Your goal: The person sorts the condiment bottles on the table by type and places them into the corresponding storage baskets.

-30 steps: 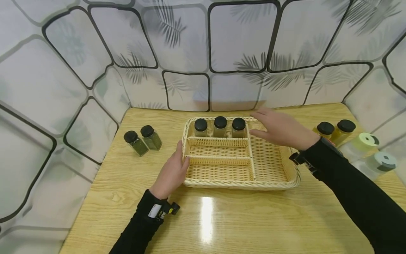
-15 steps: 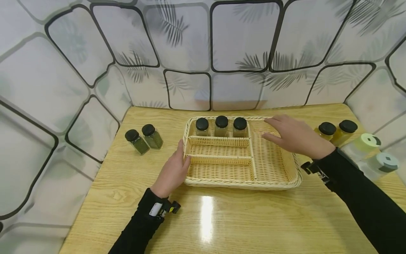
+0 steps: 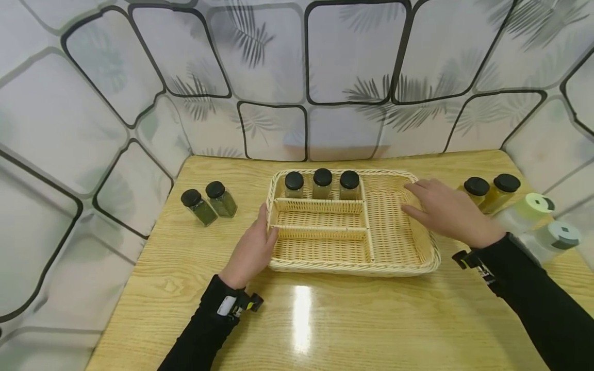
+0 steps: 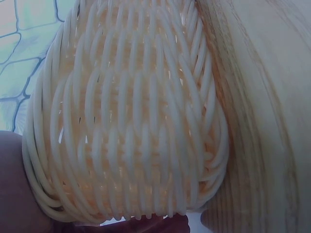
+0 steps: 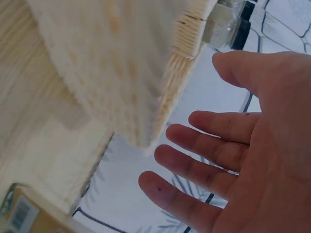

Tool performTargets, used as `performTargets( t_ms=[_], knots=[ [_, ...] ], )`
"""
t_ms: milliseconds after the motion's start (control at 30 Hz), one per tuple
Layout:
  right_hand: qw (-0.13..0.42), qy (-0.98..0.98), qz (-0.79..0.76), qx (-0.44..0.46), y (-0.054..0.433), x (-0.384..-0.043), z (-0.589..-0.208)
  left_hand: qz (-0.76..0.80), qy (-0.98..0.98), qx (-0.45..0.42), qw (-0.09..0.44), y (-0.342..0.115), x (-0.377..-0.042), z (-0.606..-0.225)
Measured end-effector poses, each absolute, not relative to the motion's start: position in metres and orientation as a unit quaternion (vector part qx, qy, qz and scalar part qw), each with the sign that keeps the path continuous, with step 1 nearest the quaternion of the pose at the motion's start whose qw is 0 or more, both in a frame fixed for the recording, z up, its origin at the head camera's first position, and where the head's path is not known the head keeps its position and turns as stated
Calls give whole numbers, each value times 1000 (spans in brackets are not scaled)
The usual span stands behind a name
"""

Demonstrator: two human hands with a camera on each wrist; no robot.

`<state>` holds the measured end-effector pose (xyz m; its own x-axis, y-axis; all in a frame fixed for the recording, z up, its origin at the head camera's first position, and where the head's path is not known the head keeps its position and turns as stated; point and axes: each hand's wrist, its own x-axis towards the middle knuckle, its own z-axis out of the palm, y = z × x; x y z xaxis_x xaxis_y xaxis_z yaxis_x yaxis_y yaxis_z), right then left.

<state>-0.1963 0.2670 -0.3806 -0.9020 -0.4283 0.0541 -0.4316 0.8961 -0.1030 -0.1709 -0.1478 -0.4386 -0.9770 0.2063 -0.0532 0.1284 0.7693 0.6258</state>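
Note:
A wicker basket with compartments stands mid-table. Three spice jars with black lids stand in its back left compartment. My left hand grips the basket's left end, thumb by the rim; the woven side fills the left wrist view, with part of the hand hidden beneath it. Over the basket's right end hovers my right hand. Its fingers are spread and hold nothing, as the right wrist view shows the bare palm apart from the basket.
Two spice jars with green contents stand left of the basket. At the right are two black-lidded jars with yellow contents, a container with a yellow-green lid and one with a pale lid. Patterned fabric borders the table's back.
My right hand has moved right and slightly nearer, from above the basket's back rim near the jars to its right end. My left hand and the basket have stayed put.

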Motion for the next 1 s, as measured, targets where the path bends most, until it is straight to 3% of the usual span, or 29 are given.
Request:
performTargets(
  t_ms=[1000],
  knots=[
    [23, -980, 112, 163, 277, -179, -421, 329, 938, 84, 70, -149, -172, -439]
  ],
)
